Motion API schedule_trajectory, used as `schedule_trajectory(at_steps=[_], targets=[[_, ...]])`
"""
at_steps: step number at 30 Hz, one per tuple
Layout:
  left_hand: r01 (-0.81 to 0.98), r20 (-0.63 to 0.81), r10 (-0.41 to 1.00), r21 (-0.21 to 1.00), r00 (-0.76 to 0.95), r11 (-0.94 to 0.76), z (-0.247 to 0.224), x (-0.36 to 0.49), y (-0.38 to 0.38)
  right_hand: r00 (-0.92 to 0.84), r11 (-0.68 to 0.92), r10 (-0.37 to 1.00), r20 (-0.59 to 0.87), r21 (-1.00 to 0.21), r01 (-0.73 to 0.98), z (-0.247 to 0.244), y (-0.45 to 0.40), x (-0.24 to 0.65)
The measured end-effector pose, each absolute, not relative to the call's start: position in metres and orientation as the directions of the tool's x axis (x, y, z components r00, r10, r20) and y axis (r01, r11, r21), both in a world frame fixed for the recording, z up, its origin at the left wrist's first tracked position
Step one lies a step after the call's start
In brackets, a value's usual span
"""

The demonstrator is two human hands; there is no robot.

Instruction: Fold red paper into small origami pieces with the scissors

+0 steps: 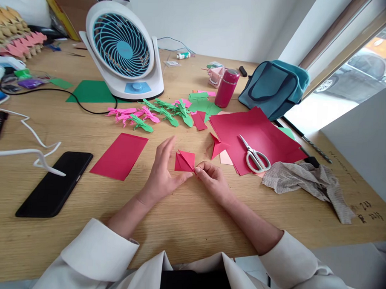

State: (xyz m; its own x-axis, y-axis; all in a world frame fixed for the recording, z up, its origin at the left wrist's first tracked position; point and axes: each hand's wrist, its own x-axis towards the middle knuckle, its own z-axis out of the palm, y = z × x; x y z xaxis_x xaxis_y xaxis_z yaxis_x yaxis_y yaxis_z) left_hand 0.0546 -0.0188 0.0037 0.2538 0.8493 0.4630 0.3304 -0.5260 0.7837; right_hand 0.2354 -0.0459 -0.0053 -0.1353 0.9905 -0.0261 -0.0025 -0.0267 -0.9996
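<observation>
A small folded red paper [185,161] lies on the wooden table between my hands, with a raised fold running across it. My right hand [213,179] pinches its lower right corner between thumb and fingers. Beside its left edge, my left hand [166,173] is open, thumb stretched toward the paper's lower edge and fingers pointing up. To the right sits a folded red piece with pointed ends [217,145], and a small red strip [199,120] lies above. Stacked red rectangles [119,156] rest to the left.
Large red sheets [260,134] carry white scissors [256,159] at right, near a crumpled cloth [302,179]. Green and pink folded figures [162,111] lie before a fan [123,50]. A red bottle [227,88], a teal bag [275,88] and a black phone [55,184] surround the work area.
</observation>
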Motion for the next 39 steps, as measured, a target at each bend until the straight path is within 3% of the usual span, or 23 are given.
schedule_trajectory(at_steps=[3, 5, 7, 13, 16, 24, 33, 39], targets=[[0.507, 0.577, 0.693, 0.48, 0.432, -0.715, 0.0109, 0.05, -0.0179, -0.152, -0.026, 0.988, -0.025, -1.0, -0.002, -0.0045, -0.0448, 0.2374], [0.506, 0.575, 0.642, 0.405, 0.506, -0.761, 0.0125, 0.0493, -0.0181, -0.179, -0.016, 0.984, -0.016, -1.0, -0.001, -0.0038, -0.0445, 0.2382], [0.482, 0.566, 0.626, 0.404, 0.536, -0.777, 0.0115, 0.0495, -0.0182, -0.198, -0.01, 0.98, -0.01, -1.0, 0.003, -0.0034, -0.0444, 0.2386], [0.434, 0.538, 0.66, 0.498, 0.524, -0.75, 0.0088, 0.0504, -0.0186, -0.258, 0.019, 0.966, 0.012, -1.0, 0.021, -0.0051, -0.0443, 0.2409], [0.442, 0.476, 0.724, 0.579, 0.499, -0.685, 0.0096, 0.0518, -0.0209, -0.246, 0.076, 0.968, 0.047, -0.991, 0.108, -0.0067, -0.0448, 0.2426], [0.391, 0.143, 0.912, 0.869, 0.385, -0.301, 0.0077, 0.0587, -0.0244, -0.204, 0.103, 0.977, 0.066, -0.979, 0.176, -0.0106, -0.045, 0.2438], [0.21, -0.058, 0.953, 0.978, 0.297, -0.005, 0.0043, 0.0583, -0.0225, -0.267, -0.017, 0.964, -0.016, -1.0, 0.0, -0.0121, -0.0445, 0.2426], [0.146, -0.109, 0.95, 0.987, 0.293, 0.068, 0.0047, 0.0591, -0.0227, -0.266, -0.057, 0.963, -0.042, -0.997, -0.049, -0.0123, -0.0437, 0.242]])
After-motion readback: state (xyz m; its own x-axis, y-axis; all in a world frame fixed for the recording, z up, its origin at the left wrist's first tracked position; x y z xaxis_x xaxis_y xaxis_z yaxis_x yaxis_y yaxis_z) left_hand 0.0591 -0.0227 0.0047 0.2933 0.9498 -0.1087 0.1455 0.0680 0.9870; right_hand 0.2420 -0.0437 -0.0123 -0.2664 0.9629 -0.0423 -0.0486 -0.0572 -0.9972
